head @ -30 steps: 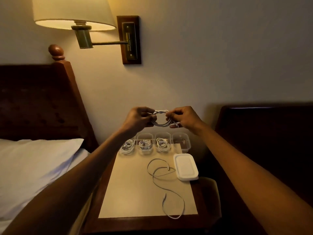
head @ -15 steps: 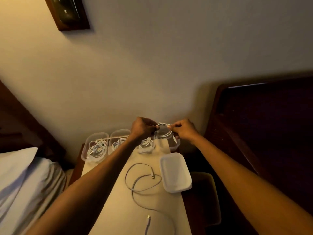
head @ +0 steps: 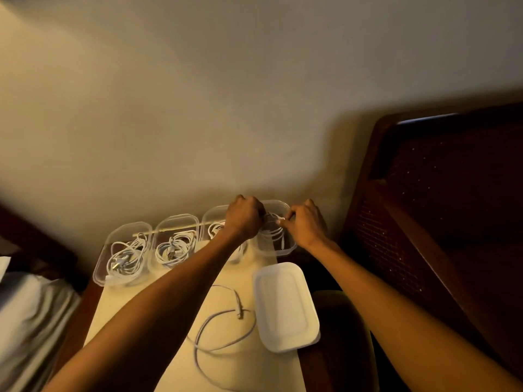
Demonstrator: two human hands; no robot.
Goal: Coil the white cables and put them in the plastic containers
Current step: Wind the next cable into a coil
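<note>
Nearest the person, a loose white cable [head: 223, 326] sprawls in open loops across the pale top of the nightstand [head: 127, 315], its plug end lying just left of a stack of white rounded lids [head: 284, 305] that sits at the nightstand's right edge. Beyond these, four clear plastic containers [head: 124, 251] stand in a row along the back of the nightstand against the wall [head: 198, 108]. The three on the left each hold a bundled white cable, though the left forearm crosses in front of the third one. Over the rightmost container [head: 278, 236] both hands meet: the left hand [head: 245, 216] and the right hand [head: 305, 223] are each pinched on a coiled cable [head: 273, 229], which sits down inside that container. A dark wooden headboard [head: 441, 193] rises right of the nightstand; rumpled bedding [head: 31, 321] lies to its left.
</note>
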